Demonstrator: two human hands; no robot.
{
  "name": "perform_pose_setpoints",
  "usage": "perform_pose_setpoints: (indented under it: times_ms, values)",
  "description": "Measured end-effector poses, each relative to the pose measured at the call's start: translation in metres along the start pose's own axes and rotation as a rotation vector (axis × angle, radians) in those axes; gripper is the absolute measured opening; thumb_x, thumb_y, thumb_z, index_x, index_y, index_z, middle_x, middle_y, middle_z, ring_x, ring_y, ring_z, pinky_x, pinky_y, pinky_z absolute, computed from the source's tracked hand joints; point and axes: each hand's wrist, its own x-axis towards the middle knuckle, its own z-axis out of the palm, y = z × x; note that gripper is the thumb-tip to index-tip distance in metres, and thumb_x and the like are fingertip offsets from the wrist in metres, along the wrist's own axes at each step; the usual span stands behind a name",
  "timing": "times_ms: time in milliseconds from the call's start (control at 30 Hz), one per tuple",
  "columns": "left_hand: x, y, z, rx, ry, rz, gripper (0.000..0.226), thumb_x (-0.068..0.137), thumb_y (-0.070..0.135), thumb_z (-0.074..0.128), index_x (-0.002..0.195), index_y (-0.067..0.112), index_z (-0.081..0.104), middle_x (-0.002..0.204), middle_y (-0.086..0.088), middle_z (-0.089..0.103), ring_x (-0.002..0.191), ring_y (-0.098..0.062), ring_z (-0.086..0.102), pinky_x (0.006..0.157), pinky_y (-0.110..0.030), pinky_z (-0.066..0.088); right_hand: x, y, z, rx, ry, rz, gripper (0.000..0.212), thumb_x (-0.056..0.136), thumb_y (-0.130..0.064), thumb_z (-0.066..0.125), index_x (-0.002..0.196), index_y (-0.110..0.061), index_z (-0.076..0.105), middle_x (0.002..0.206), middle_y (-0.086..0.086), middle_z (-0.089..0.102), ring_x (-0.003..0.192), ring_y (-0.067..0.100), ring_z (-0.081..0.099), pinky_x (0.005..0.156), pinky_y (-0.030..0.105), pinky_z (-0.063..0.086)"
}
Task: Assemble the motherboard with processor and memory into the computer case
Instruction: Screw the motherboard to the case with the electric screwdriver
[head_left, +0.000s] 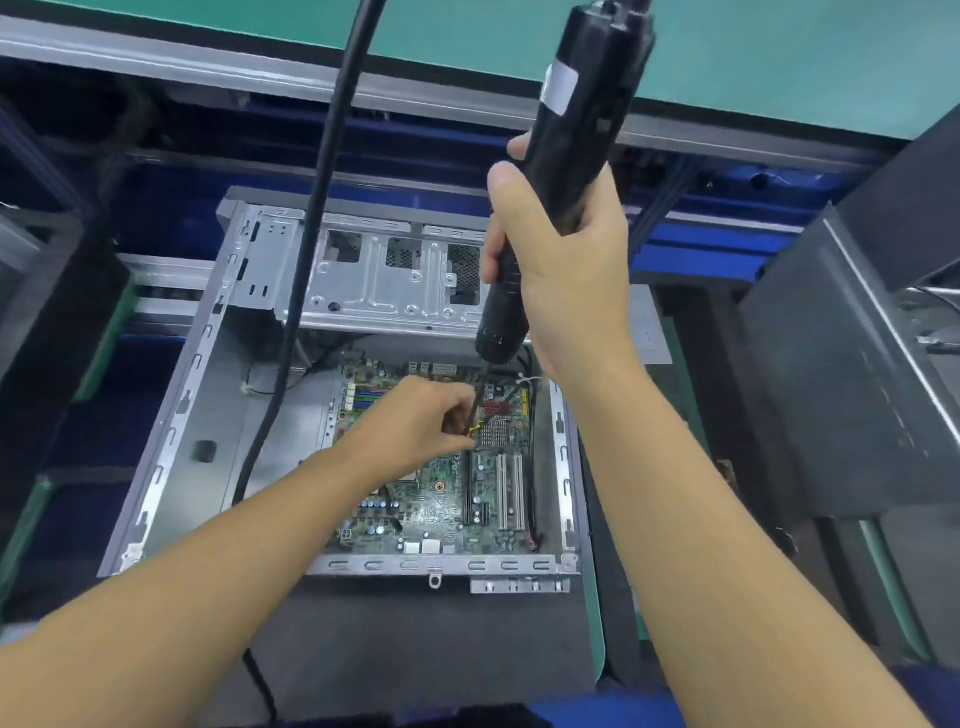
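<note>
The green printed-circuit motherboard (441, 467) lies flat in the right half of the open grey sheet-metal computer case (171, 415), its two white expansion slots (510, 491) near the case's right wall and a small finned silver heatsink (493, 432) above them. Your left hand (415, 423) rests over the board's centre, fingertips pinched together around the thin bit just left of that heatsink. Your right hand (558, 260) is above and behind the board, wrapped tight round the long black electric screwdriver (550, 182), which stands nearly upright with its bit pointing down into your left fingers. A thick black cable (311, 218) hangs across the case's left side. The case sits on a dark mat (415, 634).
</note>
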Motion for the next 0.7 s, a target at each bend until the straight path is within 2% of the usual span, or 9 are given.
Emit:
perform_pose_setpoints:
  times_ms: [133,233,367,500,700]
  values:
    - [0.009,-0.006,0.015,0.077,-0.259,0.039,0.018,0.082,0.028,0.076,0.084,0.030,0.058,0.072,0.016,0.062,0.066,0.004,0.057,0.058,-0.014,0.044,-0.008,0.025,-0.004,0.004,-0.054,0.047,0.023,0.093,-0.022,0.064,0.105,-0.006,0.053,0.064,0.008,0.054,0.053,0.022,0.054,0.057,0.030,0.048]
    - [0.010,-0.007,0.026,0.110,-0.377,0.103,0.018,0.081,0.029,0.074,0.087,0.031,0.057,0.074,0.015,0.062,0.067,0.000,0.057,0.062,-0.021,0.049,-0.017,0.040,-0.009,0.022,-0.068,0.094,0.025,0.093,-0.022,0.064,0.106,-0.005,0.052,0.063,0.008,0.054,0.051,0.022,0.053,0.055,0.028,0.047]
    - [0.009,-0.009,0.035,0.071,-0.489,0.144,0.018,0.078,0.030,0.077,0.089,0.029,0.062,0.072,0.017,0.060,0.066,0.004,0.055,0.059,-0.017,0.044,-0.029,0.052,-0.016,0.036,-0.103,0.145,0.026,0.091,-0.025,0.065,0.107,-0.008,0.053,0.063,0.004,0.055,0.051,0.021,0.055,0.057,0.027,0.049]
    - [0.008,-0.011,0.043,0.040,-0.513,0.110,0.020,0.076,0.027,0.077,0.088,0.030,0.062,0.067,0.020,0.056,0.063,0.008,0.052,0.052,-0.013,0.036,-0.036,0.058,-0.018,0.019,-0.121,0.179,0.025,0.090,-0.028,0.066,0.107,-0.014,0.054,0.064,0.000,0.057,0.053,0.020,0.056,0.059,0.027,0.050]
    - [0.026,-0.010,0.028,0.061,-0.410,0.084,0.014,0.080,0.023,0.073,0.085,0.030,0.061,0.076,0.011,0.066,0.070,-0.003,0.063,0.064,-0.021,0.052,-0.017,0.049,-0.017,0.000,-0.098,0.127,0.025,0.091,-0.021,0.067,0.106,-0.007,0.053,0.064,0.000,0.056,0.053,0.020,0.056,0.057,0.032,0.049]
